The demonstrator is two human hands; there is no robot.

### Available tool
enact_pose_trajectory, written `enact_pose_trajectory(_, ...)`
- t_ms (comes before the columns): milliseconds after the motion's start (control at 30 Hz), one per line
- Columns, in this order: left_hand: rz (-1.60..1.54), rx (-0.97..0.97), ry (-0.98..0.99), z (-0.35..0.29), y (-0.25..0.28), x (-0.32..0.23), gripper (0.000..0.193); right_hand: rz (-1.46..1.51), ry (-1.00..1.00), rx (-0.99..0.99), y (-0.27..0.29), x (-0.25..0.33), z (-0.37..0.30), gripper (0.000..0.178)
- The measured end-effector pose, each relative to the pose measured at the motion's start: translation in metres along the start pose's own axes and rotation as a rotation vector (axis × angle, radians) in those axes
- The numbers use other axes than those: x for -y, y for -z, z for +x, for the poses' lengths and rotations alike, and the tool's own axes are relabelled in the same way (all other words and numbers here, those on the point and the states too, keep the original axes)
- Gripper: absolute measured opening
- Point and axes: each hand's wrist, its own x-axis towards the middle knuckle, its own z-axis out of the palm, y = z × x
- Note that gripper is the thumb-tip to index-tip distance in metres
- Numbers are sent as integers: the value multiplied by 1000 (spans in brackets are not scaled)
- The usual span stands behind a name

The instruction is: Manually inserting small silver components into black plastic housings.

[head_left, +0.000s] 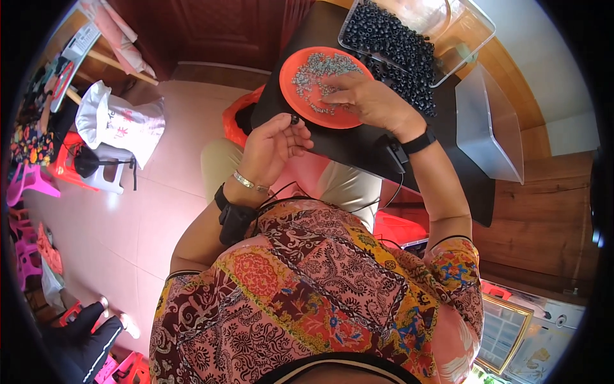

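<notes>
My left hand [275, 148] is raised just short of the red plate, palm up. Between its thumb and index finger it pinches a small black round part [295, 120]; the other fingers curl loosely. The red round plate [291, 96] lies on the dark table and carries many small grey-green metallic pieces [313, 72]. Over the plate's right side reaches my right hand [377, 105], its thumb and fingers apart and the tips down among the pieces. No piece is visible in its grip.
Behind the plate, a clear plastic bin [348, 29] lies with many black parts [390, 48] heaped in it and spilling onto the dark table [320, 19]. A translucent box [480, 121] stands at the right. A red bag [235, 121] hangs left of the table; stools [109, 176] stand farther left.
</notes>
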Motion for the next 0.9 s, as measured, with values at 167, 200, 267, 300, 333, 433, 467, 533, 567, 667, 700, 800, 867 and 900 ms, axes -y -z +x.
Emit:
enact_pose_trajectory(167, 2, -19, 9, 1, 0, -2, 24, -108, -259, -5, 6, -7, -12, 30)
enact_pose_trajectory(200, 3, -33, 12, 1, 0, -2, 24, -109, -259, -6, 7, -7, -11, 30)
enact_pose_trajectory(267, 4, -21, 13, 3, 1, -2, 24, -81, -224, -122, 10, -5, -7, 18)
enact_pose_trajectory(300, 3, -10, 15, 3, 1, -1, 24, -80, -223, -124, 12, -3, -2, 18)
enact_pose_trajectory(333, 4, -11, 14, 3, 1, -2, 24, -24, -206, -159, 12, 0, 5, 14)
enact_pose_trajectory(433, 5, -36, 36, 3, 0, -2, 24, 43, -164, -180, 8, 10, 28, 9)
enact_pose_trajectory(467, 4, -34, 29, 3, 0, -2, 24, 54, -136, -167, 5, 12, 36, 9)
enact_pose_trajectory(533, 4, -26, 22, 3, 0, -2, 24, 42, -122, -165, -3, 14, 47, 8)
enact_pose_trajectory(567, -6, -19, 30, 4, 2, -1, 24, 32, -106, -161, -7, 13, 50, 7)
enact_pose_trajectory(667, -15, -13, 26, 4, 3, -2, 24, -18, 5, -73, -18, 4, 57, 4)
enact_pose_trajectory(700, -14, -11, 22, 3, 3, -1, 24, -18, 7, -71, -21, 5, 58, 4)
enact_pose_trajectory(800, -20, -6, 16, 3, 5, -1, 25, -40, -51, -57, -23, 6, 60, 3)
enact_pose_trajectory(867, -20, -13, 16, 3, 5, -1, 26, -104, -53, -13, -21, 10, 62, 5)
enact_pose_trajectory(900, -18, -17, 17, 3, 4, -2, 27, -105, -54, -12, -21, 11, 62, 5)
